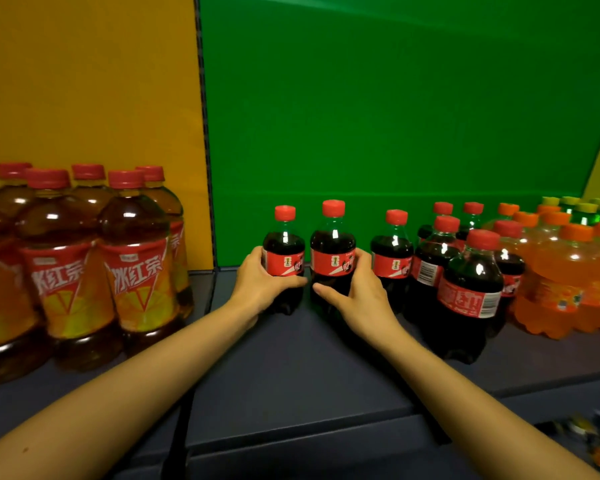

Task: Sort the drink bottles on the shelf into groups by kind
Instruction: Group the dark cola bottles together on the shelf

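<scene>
Forearms [136,372] reach over the shelf [291,375]; left hand [261,284] curls round the left cola [284,259], right hand [357,292] round the right cola [332,256]; both stand upright, just beside each other; the cola group [465,278] lies rightward, nearer the right hand; tea bottles [84,265] stand well left.

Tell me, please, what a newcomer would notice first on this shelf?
At the middle, the left hand grips the left cola bottle and the right hand grips the right cola bottle. Large tea bottles crowd the left end; orange soda bottles stand at the far right.
</scene>
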`<state>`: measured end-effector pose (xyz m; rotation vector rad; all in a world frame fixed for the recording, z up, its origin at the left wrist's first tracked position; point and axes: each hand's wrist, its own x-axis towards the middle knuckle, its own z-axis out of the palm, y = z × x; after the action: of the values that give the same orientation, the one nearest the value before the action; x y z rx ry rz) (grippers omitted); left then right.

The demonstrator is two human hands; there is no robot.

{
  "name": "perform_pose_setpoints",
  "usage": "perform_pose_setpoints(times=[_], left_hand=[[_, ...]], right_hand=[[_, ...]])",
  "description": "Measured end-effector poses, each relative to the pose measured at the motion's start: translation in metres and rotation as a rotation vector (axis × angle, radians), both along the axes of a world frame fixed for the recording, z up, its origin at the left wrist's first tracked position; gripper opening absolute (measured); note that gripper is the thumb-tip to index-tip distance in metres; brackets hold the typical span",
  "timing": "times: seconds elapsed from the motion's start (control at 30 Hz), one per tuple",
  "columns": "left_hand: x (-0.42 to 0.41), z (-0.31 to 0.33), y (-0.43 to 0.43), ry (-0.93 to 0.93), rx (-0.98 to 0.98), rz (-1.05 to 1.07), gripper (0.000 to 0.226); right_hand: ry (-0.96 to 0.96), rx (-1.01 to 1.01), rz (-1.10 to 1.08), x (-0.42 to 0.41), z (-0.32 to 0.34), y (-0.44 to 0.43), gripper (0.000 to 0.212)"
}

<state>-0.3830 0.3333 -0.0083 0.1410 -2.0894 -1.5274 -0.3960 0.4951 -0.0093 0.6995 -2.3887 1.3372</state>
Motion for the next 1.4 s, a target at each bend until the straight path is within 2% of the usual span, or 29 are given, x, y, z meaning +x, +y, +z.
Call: perform_pose_setpoints(times=[0.17, 0.53, 0.63, 0.73, 0.8, 0.87, 1.0, 1.07, 1.13, 1.2, 1.27, 1.4], left_hand=[[0.01, -0.012, -0.012, 0.046, -0.052, 0.05, 0.072], [0.018, -0.018, -0.005, 0.077, -0.225, 0.051, 0.069], [0.025, -0.015, 0.003, 0.112, -0.363, 0.196, 0.077], [0.043, -0.001, 0.016, 0.393, -0.591, 0.349, 0.061], [0.051, 0.006, 0.029, 0.511, -0.754, 0.246, 0.046], [0.052, 0.009, 0.052, 0.458, -0.822, 0.098, 0.042], [0.029, 0.002, 0.097, 0.312, -0.765, -0.032, 0.06], [0.012, -0.001, 0.115, 0.24, -0.674, -0.052, 0.072], [-0.004, -0.002, 0.127, 0.129, -0.547, -0.076, 0.085], [-0.019, -0.003, 0.134, 0.047, -0.413, -0.129, 0.094], [-0.031, -0.003, 0.137, 0.006, -0.3, -0.163, 0.098], [-0.04, -0.001, 0.139, -0.053, -0.157, -0.183, 0.079]], right_hand=[[-0.053, 0.045, 0.031, -0.015, -0.005, -0.019, 0.071], [-0.065, 0.022, 0.095, -0.017, -0.013, -0.024, 0.079], [-0.043, 0.11, 0.104, -0.011, -0.006, -0.015, 0.086], [0.079, 0.213, 0.099, 0.006, 0.003, 0.009, 0.078], [0.189, 0.23, 0.11, 0.023, 0.005, 0.032, 0.07], [0.306, 0.208, 0.127, 0.04, 0.004, 0.055, 0.06], [0.505, 0.092, 0.052, 0.054, 0.0, 0.098, 0.048], [0.579, 0.004, -0.053, 0.053, -0.002, 0.113, 0.052], [0.569, -0.088, -0.137, 0.05, -0.006, 0.125, 0.06], [0.467, -0.148, -0.162, 0.045, -0.012, 0.136, 0.068], [0.279, -0.196, -0.136, 0.04, -0.019, 0.146, 0.077], [-0.03, -0.186, -0.032, 0.037, -0.027, 0.155, 0.084]])
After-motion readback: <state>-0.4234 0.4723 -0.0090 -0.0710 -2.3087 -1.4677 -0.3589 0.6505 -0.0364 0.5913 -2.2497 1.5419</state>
